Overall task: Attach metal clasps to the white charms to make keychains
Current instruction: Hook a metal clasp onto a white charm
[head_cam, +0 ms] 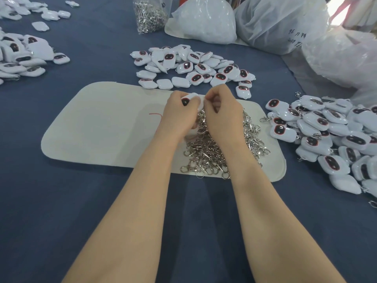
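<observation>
White charm (188, 98) sits gripped in the left hand (179, 113) over the pale mat's (98, 129) far edge; the right hand (222, 111) pinches its right corner with curled fingers, above a heap of metal clasps (208, 154). Open mat lies leftward, and charm piles (193, 68) crowd the blue worktop (61, 201) behind and right. Handwriting on a plastic bag (293, 35) is unreadable.

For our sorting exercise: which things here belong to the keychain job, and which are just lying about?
Job: left hand gripping a white charm, right hand at it, loose clasps on the pad, charm pile beyond.
Lying about: white plastic bags, bag of clasps.
</observation>
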Motion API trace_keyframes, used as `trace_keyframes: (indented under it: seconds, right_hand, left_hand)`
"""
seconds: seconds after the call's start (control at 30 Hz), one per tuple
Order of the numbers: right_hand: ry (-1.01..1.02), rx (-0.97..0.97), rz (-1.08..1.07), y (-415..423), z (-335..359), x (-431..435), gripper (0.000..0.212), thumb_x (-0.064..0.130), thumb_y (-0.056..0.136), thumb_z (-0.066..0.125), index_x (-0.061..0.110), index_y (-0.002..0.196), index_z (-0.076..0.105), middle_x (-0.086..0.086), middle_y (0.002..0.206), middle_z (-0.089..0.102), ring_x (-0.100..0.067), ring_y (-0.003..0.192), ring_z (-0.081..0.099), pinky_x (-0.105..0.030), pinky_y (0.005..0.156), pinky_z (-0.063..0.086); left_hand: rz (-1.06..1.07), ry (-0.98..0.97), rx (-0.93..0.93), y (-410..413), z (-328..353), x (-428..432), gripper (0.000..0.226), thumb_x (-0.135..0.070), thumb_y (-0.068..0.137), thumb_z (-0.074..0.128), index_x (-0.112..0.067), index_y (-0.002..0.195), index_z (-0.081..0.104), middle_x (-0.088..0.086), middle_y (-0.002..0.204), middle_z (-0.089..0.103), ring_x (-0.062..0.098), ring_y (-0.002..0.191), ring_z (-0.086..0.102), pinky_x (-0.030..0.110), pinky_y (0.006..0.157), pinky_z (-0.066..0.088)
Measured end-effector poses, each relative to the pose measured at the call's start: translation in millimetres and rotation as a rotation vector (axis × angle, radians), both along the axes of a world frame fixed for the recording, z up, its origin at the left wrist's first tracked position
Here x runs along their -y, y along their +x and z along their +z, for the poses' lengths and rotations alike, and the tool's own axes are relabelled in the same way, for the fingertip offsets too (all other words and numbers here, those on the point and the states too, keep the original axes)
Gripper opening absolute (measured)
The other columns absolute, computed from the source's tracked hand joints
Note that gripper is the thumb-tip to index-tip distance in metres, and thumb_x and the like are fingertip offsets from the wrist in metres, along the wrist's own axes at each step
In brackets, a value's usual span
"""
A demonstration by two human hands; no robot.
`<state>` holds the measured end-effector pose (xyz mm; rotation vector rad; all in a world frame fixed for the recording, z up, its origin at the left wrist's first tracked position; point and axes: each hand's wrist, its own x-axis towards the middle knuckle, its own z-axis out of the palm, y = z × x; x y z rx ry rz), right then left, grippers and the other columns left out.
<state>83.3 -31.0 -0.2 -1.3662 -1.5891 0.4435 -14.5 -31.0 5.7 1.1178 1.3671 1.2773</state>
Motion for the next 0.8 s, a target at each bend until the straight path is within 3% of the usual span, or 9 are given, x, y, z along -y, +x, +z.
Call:
trace_keyframes:
  seconds: [0.07,0.13,0.3,0.37,0.5,0.63,0.73,0.8]
  right_hand:
    - [-0.025,-0.157,0.023,-1,3,0,0.013,0.007,0.091,0.056,0.020,0.093,0.056,0.015,0.082,0.058,-0.004,0.079,0.057,-0.012,0.074,0.046]
    - [-0.060,-0.247,0.050,-3,5,-1,0.012,0.011,0.092,0.058,0.023,0.092,0.060,0.014,0.086,0.062,-0.006,0.086,0.060,-0.018,0.081,0.049]
    - [-0.098,-0.484,0.126,-4,5,-3,0.011,0.011,0.093,0.058,0.018,0.088,0.064,-0.003,0.089,0.069,-0.015,0.087,0.063,-0.036,0.089,0.053]
    - [-0.109,-0.561,0.150,-5,5,-3,0.012,0.011,0.094,0.057,0.018,0.087,0.064,-0.003,0.087,0.068,-0.016,0.085,0.062,-0.037,0.086,0.054]
    - [-0.096,-0.590,0.148,-6,5,-3,0.013,0.011,0.095,0.055,0.018,0.084,0.059,0.002,0.079,0.063,-0.012,0.073,0.059,-0.025,0.069,0.051]
    - [-0.124,-0.647,0.158,-2,7,-5,0.011,0.013,0.096,0.054,0.013,0.086,0.057,0.006,0.070,0.058,-0.008,0.063,0.054,-0.031,0.071,0.051]
    - [-0.181,-0.655,0.200,4,7,-6,0.012,0.015,0.096,0.055,0.014,0.085,0.060,0.007,0.065,0.055,-0.005,0.058,0.050,-0.022,0.060,0.045]
    - [-0.213,-0.644,0.221,7,7,-6,0.014,0.015,0.096,0.055,0.015,0.083,0.059,0.008,0.062,0.055,-0.005,0.055,0.048,-0.018,0.054,0.042]
  left_hand:
    - [-0.025,-0.070,0.362,-2,6,1,0.012,-0.011,0.094,0.049,-0.012,0.082,0.050,-0.001,0.063,0.043,0.005,0.039,0.038,0.015,0.039,0.033]
    - [-0.072,-0.151,0.645,-4,10,3,0.019,-0.008,0.093,0.049,-0.010,0.074,0.050,-0.001,0.060,0.040,0.003,0.036,0.031,0.013,0.032,0.026]
    - [-0.243,-0.327,0.961,-9,14,3,0.022,-0.014,0.094,0.044,-0.004,0.076,0.052,0.001,0.059,0.046,0.001,0.032,0.033,0.010,0.028,0.026]
    - [-0.278,-0.370,1.037,-9,14,3,0.024,-0.016,0.094,0.042,-0.003,0.076,0.051,0.002,0.059,0.045,0.002,0.032,0.034,0.010,0.028,0.026]
    - [-0.282,-0.390,1.022,-9,13,5,0.023,-0.016,0.094,0.045,-0.003,0.076,0.051,0.001,0.059,0.045,0.001,0.033,0.036,0.009,0.029,0.029]
    - [-0.171,-0.323,0.854,-7,10,3,0.012,-0.013,0.094,0.054,-0.003,0.089,0.057,0.001,0.056,0.051,0.001,0.035,0.044,0.009,0.034,0.037]
    - [-0.088,-0.265,0.709,-5,7,2,0.008,-0.013,0.093,0.058,-0.005,0.093,0.058,-0.004,0.045,0.053,0.000,0.035,0.045,0.010,0.037,0.040]
    - [-0.039,-0.247,0.654,-4,6,2,0.006,-0.012,0.092,0.060,-0.007,0.090,0.059,-0.001,0.054,0.055,0.001,0.036,0.046,0.011,0.038,0.041]
